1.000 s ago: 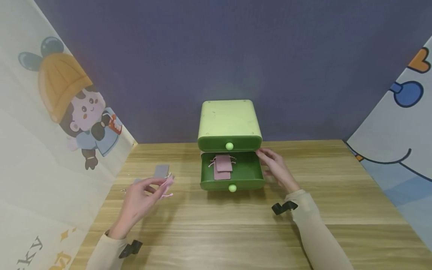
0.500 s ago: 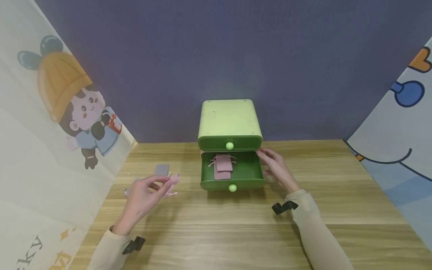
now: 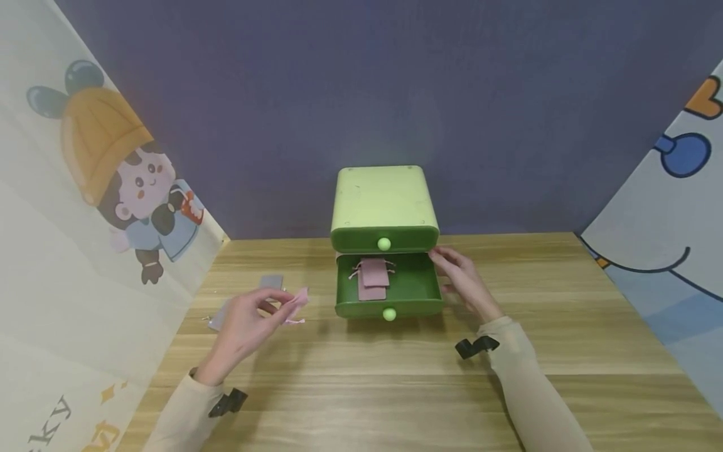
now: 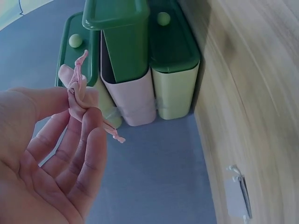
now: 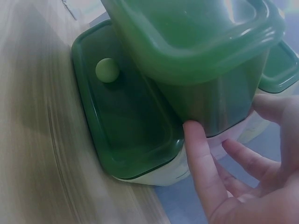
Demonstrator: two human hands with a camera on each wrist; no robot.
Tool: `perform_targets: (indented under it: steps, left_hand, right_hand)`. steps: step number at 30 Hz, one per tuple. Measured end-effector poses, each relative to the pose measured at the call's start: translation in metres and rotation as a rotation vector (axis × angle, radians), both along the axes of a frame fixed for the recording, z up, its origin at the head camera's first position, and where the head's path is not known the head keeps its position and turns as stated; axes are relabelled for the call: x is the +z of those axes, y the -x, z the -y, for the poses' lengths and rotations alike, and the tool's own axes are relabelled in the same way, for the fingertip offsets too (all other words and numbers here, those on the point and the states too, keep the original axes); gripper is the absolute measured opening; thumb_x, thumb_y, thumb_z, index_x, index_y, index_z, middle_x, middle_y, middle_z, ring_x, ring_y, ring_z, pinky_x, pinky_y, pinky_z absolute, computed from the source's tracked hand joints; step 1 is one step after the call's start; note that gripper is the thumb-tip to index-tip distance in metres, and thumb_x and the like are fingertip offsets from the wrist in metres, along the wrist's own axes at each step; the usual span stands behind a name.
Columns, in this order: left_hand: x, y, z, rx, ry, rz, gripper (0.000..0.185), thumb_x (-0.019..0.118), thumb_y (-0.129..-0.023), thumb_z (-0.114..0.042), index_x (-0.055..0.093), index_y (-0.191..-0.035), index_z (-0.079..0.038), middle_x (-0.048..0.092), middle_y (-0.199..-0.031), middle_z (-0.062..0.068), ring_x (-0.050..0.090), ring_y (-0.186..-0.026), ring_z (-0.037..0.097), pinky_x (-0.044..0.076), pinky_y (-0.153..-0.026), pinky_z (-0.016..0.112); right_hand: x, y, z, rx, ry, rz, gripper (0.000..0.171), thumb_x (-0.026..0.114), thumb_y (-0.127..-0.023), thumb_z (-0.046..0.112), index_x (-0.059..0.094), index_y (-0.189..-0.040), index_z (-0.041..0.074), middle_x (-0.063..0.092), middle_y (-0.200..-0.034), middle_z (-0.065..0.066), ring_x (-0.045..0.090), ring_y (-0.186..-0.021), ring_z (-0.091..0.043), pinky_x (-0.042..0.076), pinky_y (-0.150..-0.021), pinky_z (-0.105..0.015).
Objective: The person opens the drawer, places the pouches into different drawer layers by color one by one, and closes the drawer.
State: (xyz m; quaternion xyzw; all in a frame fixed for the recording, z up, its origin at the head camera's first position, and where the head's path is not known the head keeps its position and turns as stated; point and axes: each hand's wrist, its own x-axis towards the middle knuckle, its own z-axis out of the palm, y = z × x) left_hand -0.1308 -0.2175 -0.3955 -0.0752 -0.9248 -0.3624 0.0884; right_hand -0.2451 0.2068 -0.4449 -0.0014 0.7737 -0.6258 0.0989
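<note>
Two pink pouches (image 3: pixel 372 279) fill the open drawer (image 3: pixel 412 294); left-hand fingers (image 3: pixel 280 309) pinch another.

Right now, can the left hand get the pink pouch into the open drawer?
Probably yes. The left hand pinches the pink pouch just left of the open drawer, with only bare table between. The right hand steadies the far side, out of the way.

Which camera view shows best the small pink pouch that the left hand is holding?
The left wrist view: the pink pouch appears close up, pinched between the left hand's thumb and fingers, drawstring dangling. The head view shows it only small, left of the open drawer. The right wrist view misses it.
</note>
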Motion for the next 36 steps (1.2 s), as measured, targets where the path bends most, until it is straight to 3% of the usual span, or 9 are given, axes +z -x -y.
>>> perform_targets:
  steps: [4,13,20,27,36]
  left_hand:
    - [0.002,0.005,-0.003,-0.018,0.003,-0.01,0.022,0.081,-0.096,-0.039,0.082,-0.107,-0.021,0.082,-0.105,0.002,0.075,-0.083,0.013,0.057,-0.064,0.025]
    - [0.005,0.013,-0.015,-0.1,-0.012,-0.111,0.012,0.082,-0.094,-0.014,0.083,-0.106,-0.014,0.082,-0.104,0.004,0.075,-0.081,0.015,0.057,-0.063,0.023]
    - [0.01,0.017,-0.023,-0.121,0.027,-0.132,0.009,0.083,-0.093,-0.014,0.084,-0.102,-0.016,0.081,-0.102,-0.001,0.072,-0.081,0.011,0.058,-0.068,0.023]
    - [0.013,0.02,-0.028,-0.175,0.012,-0.149,0.01,0.082,-0.093,-0.011,0.084,-0.103,-0.014,0.082,-0.106,0.003,0.072,-0.077,0.009,0.059,-0.066,0.024]
    - [0.019,0.023,-0.034,-0.187,0.029,-0.143,0.011,0.08,-0.094,-0.01,0.084,-0.104,-0.013,0.082,-0.109,0.005,0.072,-0.081,0.011,0.06,-0.066,0.023]
  right_hand:
    - [0.001,-0.001,-0.002,-0.004,0.0,0.005,0.076,0.058,-0.107,0.053,0.035,-0.166,0.011,0.038,-0.171,-0.016,0.05,-0.144,-0.041,0.059,-0.073,-0.025]
    - [0.002,-0.001,-0.001,-0.007,0.001,-0.003,0.074,0.059,-0.107,0.051,0.038,-0.165,0.011,0.04,-0.169,-0.016,0.051,-0.142,-0.039,0.059,-0.073,-0.025]
    - [0.0,-0.001,0.0,-0.001,-0.001,-0.004,0.074,0.058,-0.107,0.051,0.037,-0.165,0.011,0.04,-0.169,-0.017,0.052,-0.14,-0.039,0.059,-0.072,-0.026]
    - [0.0,-0.001,0.0,-0.003,-0.001,0.007,0.075,0.058,-0.107,0.053,0.036,-0.166,0.012,0.039,-0.17,-0.016,0.051,-0.142,-0.04,0.058,-0.074,-0.026]
    - [-0.001,0.0,0.001,-0.003,0.002,0.015,0.077,0.059,-0.106,0.054,0.035,-0.167,0.012,0.039,-0.17,-0.016,0.05,-0.144,-0.042,0.058,-0.075,-0.025]
